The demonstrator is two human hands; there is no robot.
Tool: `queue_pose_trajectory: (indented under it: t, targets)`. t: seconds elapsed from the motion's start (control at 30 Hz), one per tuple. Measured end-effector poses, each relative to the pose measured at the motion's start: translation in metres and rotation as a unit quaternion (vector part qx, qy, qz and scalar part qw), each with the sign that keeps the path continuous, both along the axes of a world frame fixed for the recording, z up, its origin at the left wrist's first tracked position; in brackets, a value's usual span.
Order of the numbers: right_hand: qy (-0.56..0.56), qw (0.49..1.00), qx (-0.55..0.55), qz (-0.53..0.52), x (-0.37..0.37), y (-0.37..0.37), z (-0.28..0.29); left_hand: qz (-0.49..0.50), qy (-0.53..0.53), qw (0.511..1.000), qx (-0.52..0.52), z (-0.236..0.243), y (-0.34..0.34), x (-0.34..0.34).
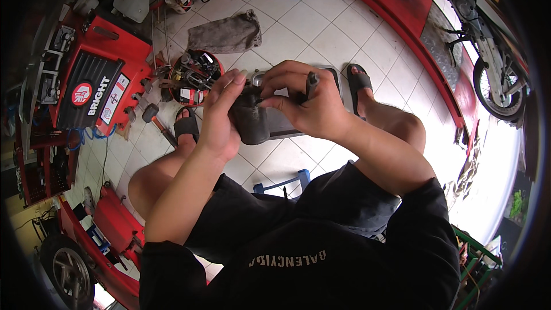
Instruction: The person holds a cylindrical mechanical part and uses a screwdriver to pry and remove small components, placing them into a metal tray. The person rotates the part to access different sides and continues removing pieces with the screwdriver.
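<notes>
My left hand (221, 115) is wrapped round the left side of a dark, scuffed metal cylinder (252, 121), a part whose exact kind I cannot tell. It is held up in front of me, between my knees. My right hand (301, 95) comes in from the right, its fingers curled and its thumb at the cylinder's upper side. A slim dark rod-shaped thing (311, 85) sticks out between the right fingers; its other end is hidden. A small shiny round piece (257, 80) shows at the top of the cylinder. Beneath my hands lies a grey tray (282, 128).
A round red-rimmed container (189, 99) full of tools stands beyond my left foot, near a hammer (151, 113). Left is a red machine (94, 74); a grey rag (225, 33) lies ahead. A red lift platform (396, 40) and a motorcycle (493, 74) are right.
</notes>
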State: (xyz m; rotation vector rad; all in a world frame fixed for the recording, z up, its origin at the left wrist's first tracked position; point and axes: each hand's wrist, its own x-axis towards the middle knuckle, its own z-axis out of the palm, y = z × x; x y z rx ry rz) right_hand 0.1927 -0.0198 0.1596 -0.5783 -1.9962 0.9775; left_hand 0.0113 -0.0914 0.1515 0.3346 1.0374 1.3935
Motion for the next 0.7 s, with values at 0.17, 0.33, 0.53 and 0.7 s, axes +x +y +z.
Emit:
queue_pose_trajectory:
  t: [0.17, 0.33, 0.53, 0.7]
  targets:
    - [-0.016, 0.999, 0.03, -0.007, 0.003, -0.002, 0.003, -0.029, -0.018, 0.999, 0.0, -0.007, 0.001, -0.003]
    - [-0.012, 0.995, 0.099, -0.007, 0.003, 0.0, 0.004, -0.041, -0.069, 0.997, 0.008, -0.004, -0.001, -0.003]
    - [0.008, 0.996, 0.091, 0.009, 0.001, 0.001, 0.004, -0.057, -0.085, 0.995, 0.02, 0.001, -0.001, -0.001]
    - [-0.015, 0.993, 0.119, 0.009, 0.003, 0.003, 0.004, -0.068, -0.1, 0.993, 0.018, -0.004, -0.003, -0.001]
